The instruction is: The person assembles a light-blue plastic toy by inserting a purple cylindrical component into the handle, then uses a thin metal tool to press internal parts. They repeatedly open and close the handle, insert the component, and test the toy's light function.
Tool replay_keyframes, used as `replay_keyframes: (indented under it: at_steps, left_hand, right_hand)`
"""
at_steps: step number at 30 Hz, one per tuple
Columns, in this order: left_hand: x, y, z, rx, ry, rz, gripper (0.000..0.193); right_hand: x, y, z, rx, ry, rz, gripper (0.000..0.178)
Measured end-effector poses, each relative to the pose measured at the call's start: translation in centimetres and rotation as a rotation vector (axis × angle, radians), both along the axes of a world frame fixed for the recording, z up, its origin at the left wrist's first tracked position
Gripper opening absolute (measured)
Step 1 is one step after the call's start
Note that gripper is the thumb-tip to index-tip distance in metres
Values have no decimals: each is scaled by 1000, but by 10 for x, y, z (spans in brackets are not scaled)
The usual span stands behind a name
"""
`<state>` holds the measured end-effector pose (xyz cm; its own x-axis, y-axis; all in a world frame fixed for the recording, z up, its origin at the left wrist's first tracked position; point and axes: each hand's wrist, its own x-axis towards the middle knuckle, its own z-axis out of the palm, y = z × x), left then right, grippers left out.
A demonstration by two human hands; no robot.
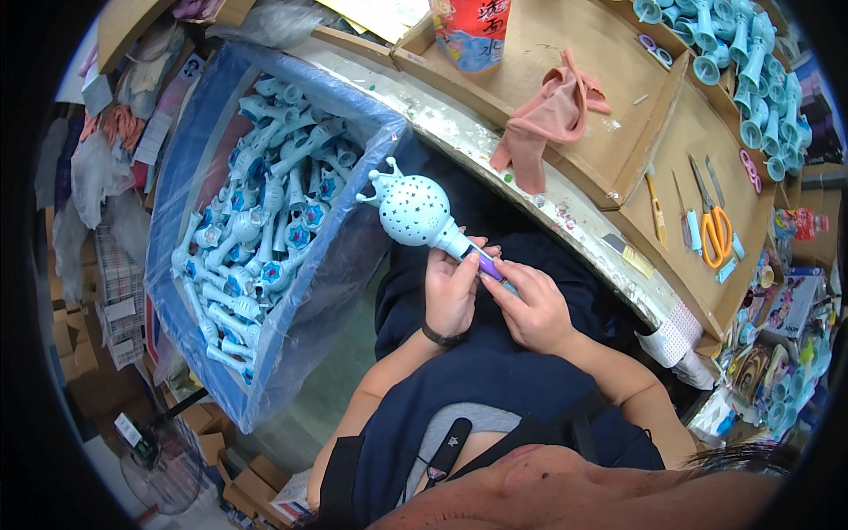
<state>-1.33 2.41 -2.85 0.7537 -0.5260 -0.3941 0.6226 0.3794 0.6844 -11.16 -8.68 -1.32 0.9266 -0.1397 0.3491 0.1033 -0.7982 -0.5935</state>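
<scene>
A light blue toy wand (415, 212) slants across my lap, its round head pierced with star-shaped holes and topped by a small crown. My left hand (450, 296) is closed round the handle, thumb on top. My right hand (533, 305) pinches the handle's lower end, fingertips beside a purple piece (487, 264) set in the handle. A dark gap shows in the handle above that piece. Whether the purple piece is a battery or a part of the handle, I cannot tell. My fingers hide the handle's underside.
Left stands a blue plastic-lined bin (309, 353) of similar light blue wand parts. On the bench, cardboard trays (539, 40) hold a pink cloth (552, 115), orange-handled scissors (715, 234), a yellow-handled tool (657, 208) and a red-and-blue container (471, 35). More light blue parts (760, 79) are piled far right.
</scene>
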Motion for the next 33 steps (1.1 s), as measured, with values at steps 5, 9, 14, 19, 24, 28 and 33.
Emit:
replay_keyframes:
  at_steps: [5,9,14,19,24,28,33]
  left_hand:
    - [-3,-1,-1,14,-37,13,37]
    - [-3,-2,-3,25,-20,30,36]
    - [-4,-1,-5,88,-46,19,38]
    - [-9,-1,-11,170,-236,19,41]
    - [0,2,-6,123,-197,-42,43]
    - [11,6,2,2,-122,-95,42]
    - [18,9,12,-175,8,-157,44]
  right_hand:
    - [-1,2,-1,-56,30,-31,42]
    - [-3,1,-3,-85,20,-13,41]
    - [-3,5,-5,58,41,-52,37]
    - [0,7,-5,175,125,-39,36]
    - [-4,-18,17,301,223,106,31]
    - [-40,-103,37,347,78,-588,15]
    - [-82,-210,20,-369,424,-886,19]
